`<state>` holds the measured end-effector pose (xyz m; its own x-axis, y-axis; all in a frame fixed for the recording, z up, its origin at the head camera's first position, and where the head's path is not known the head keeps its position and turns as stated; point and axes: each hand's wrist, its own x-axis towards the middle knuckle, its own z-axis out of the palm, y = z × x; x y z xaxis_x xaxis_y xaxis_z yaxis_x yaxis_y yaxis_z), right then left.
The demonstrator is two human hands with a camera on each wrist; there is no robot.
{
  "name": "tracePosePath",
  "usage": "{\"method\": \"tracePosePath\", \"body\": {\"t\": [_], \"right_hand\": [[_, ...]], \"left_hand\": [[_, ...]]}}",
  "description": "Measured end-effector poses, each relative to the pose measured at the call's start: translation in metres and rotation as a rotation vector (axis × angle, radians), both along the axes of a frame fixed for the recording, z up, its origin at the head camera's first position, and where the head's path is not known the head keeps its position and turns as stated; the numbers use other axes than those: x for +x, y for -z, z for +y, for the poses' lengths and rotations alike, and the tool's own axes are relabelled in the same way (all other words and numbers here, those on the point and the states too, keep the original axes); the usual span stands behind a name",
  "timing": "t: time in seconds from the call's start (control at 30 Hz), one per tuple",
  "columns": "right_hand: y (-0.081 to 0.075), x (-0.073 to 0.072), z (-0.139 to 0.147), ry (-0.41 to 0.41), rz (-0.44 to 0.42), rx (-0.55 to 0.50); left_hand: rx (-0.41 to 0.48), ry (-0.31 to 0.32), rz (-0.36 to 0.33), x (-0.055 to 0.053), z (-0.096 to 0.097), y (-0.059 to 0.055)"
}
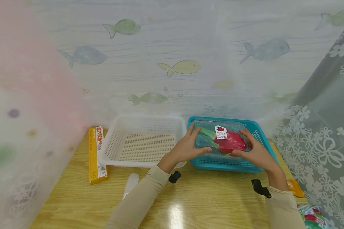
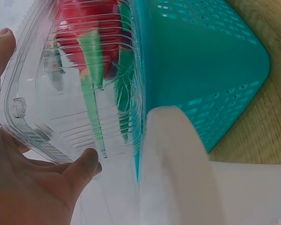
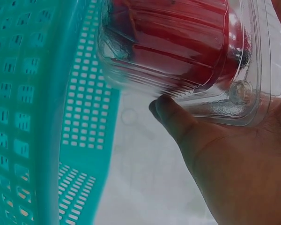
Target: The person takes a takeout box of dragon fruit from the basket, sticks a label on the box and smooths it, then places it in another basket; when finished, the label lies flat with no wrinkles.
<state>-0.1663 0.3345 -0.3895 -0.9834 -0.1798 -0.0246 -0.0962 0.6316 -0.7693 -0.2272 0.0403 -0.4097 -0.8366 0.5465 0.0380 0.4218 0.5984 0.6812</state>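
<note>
A clear plastic clamshell box [image 1: 206,128] with a red dragon fruit [image 1: 232,142] inside and a white label [image 1: 221,132] on its lid is held over the teal basket [image 1: 215,167]. My left hand [image 1: 186,147] grips its left end, thumb at the near side and fingers toward the far side. At the right end my right hand [image 1: 255,152] grips the box the same way. In the left wrist view the fruit's long green tips [image 2: 91,58] show through the ribbed plastic. The right wrist view has the thumb pressed under the box's edge, close to the basket wall [image 3: 91,93].
Left of the teal basket stands a white basket [image 1: 146,148]. A yellow curry sauce box [image 1: 96,156] lies beyond it, and a white strip-shaped object [image 1: 131,183] lies in front. At the right edge are an orange packet [image 1: 296,188] and a colourful packet [image 1: 312,216].
</note>
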Motion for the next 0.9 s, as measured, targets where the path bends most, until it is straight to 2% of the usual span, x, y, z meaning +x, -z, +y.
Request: {"method": "tracePosePath", "body": {"t": [0.5, 0.9], "right_hand": [[0.000, -0.007, 0.003, -0.014, -0.009, 0.008], [0.007, -0.013, 0.005, -0.009, -0.029, 0.008]], "left_hand": [[-0.008, -0.012, 0.000, -0.006, 0.005, 0.002], [-0.007, 0.009, -0.009, -0.013, 0.007, 0.009]]}}
